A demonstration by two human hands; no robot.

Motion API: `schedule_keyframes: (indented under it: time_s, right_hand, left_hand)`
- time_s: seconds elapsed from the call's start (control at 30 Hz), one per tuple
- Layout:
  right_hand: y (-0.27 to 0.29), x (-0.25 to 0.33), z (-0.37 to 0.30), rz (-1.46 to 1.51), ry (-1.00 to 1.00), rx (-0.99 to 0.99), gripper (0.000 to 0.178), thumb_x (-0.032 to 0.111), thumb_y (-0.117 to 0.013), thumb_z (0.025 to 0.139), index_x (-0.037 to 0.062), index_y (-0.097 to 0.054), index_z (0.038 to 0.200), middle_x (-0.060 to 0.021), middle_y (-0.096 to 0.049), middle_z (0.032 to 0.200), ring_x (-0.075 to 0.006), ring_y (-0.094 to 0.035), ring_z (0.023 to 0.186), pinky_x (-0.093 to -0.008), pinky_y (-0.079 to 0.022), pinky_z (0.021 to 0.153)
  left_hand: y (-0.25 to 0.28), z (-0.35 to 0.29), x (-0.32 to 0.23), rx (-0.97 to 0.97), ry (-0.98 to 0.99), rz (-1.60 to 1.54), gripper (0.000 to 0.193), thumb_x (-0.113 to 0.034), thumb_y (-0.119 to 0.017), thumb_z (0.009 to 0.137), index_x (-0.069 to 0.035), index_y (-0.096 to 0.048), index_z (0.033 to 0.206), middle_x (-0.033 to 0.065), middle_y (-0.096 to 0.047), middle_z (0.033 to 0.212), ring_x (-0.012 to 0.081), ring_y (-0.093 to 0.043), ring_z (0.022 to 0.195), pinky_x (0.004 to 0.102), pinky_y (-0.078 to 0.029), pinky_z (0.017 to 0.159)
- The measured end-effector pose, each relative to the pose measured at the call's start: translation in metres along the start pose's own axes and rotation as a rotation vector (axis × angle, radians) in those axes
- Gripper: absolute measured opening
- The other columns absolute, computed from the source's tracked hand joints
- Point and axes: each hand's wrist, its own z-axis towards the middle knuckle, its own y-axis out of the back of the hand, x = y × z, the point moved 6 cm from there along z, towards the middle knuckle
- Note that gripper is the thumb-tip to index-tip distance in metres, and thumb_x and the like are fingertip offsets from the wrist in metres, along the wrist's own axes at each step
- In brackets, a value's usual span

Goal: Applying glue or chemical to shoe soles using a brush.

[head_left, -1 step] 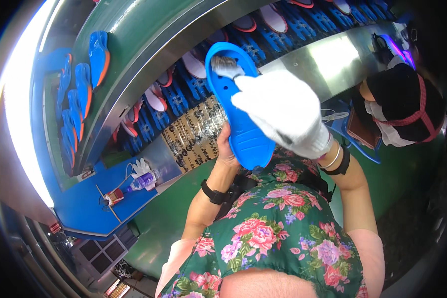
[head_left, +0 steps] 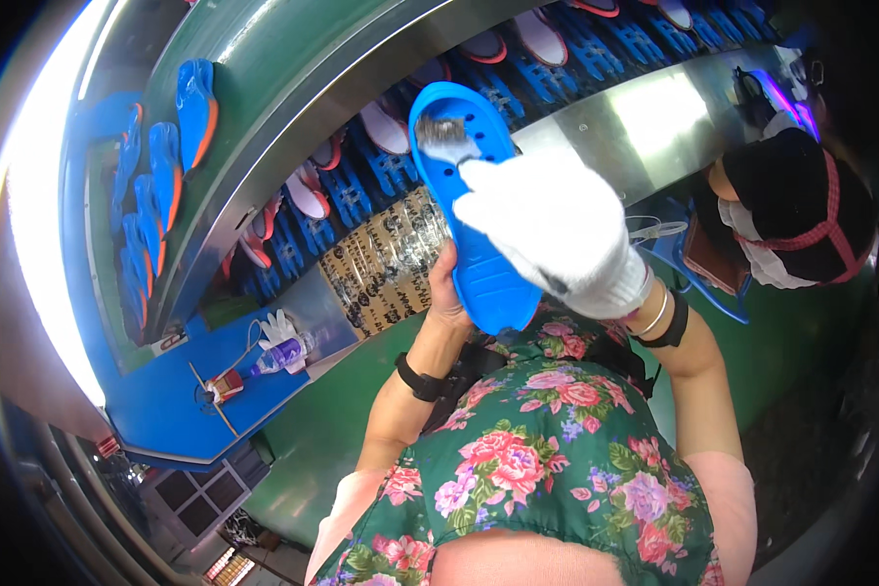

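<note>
Blue shoe sole (head_left: pixel 485 269) is held up in front of the floral apron (head_left: pixel 518 459), wider end away from the wearer. Left hand (head_left: pixel 446 291), bare, grips its near left edge; the fingers beneath are hidden. Right hand (head_left: pixel 557 220), in a white glove, is closed on a brush (head_left: pixel 449 148), handle concealed by the glove; bristles lie over the sole's wide, holed end.

Change from the earlier frame: the sole's far end sits slightly further right. More of the brush's pale section shows below the bristles, which now look darker and more compact. Unchanged: left grip, blue-and-orange pieces (head_left: pixel 195 109) at left, bottle (head_left: pixel 283 355) on the blue table (head_left: pixel 166 410).
</note>
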Motion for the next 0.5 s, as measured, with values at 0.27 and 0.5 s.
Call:
schedule_keyframes:
  time_s: [0.27, 0.5]
  right_hand:
    - [0.005, -0.022, -0.007, 0.334, -0.375, -0.195, 0.019, 0.0, -0.078, 0.079, 0.0035, -0.077, 0.098, -0.0138, -0.076, 0.106, -0.0225, -0.073, 0.091, -0.0339, -0.059, 0.08]
    - [-0.012, -0.01, -0.012, 0.356, -0.231, -0.081, 0.026, 0.004, -0.077, 0.079, 0.0043, -0.077, 0.105, -0.012, -0.076, 0.1, -0.0272, -0.072, 0.091, -0.0367, -0.057, 0.081]
  left_hand:
    - [-0.001, 0.015, -0.001, 0.421, -0.015, -0.754, 0.089, -0.071, -0.049, 0.094, -0.012, -0.031, 0.158, 0.017, -0.046, 0.154, 0.0372, -0.048, 0.139, 0.0556, -0.04, 0.114]
    - [-0.028, 0.035, -0.026, 0.135, -0.163, -0.297, 0.1, -0.078, -0.047, 0.091, -0.01, -0.021, 0.16, 0.018, -0.039, 0.158, 0.0369, -0.043, 0.142, 0.0546, -0.037, 0.118]
